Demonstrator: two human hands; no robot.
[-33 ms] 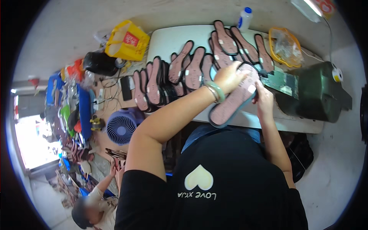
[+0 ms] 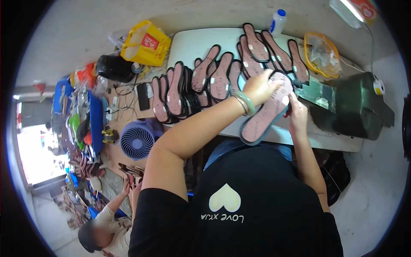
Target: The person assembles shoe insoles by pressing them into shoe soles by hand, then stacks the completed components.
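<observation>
A pink shoe insole (image 2: pixel 266 115) with a dark teal rim is held flat over the near edge of the white desk (image 2: pixel 192 43), at about 2 o'clock from the picture's centre. The left hand (image 2: pixel 260 87) presses down on its upper half, fingers spread and together with the surface, a pale green bangle (image 2: pixel 245 103) on the wrist; the right hand (image 2: pixel 296 112) has its grip clamped on the insole's right rim. The sole is long and rounded at both ends, its pink face dotted with fine marks.

At 12 o'clock more pink insoles (image 2: pixel 214 77) with black rims lie in overlapping rows across the desk, each with a small white tag. A yellow-rimmed clear bag (image 2: pixel 321 53) sits at 1 o'clock, its contents too blurred to tell; a white bottle (image 2: pixel 276 22) with a blue cap stands beyond the rows. A yellow bag (image 2: pixel 144 43) rests at 11 o'clock.

A dark green machine (image 2: pixel 355 107) crowds the desk's right end at 3 o'clock. Bare desk shows only in a strip along the near edge. A blue fan (image 2: pixel 137 140) stands at 9 o'clock, and another person (image 2: pixel 102 227) crouches at 7 o'clock on the floor
</observation>
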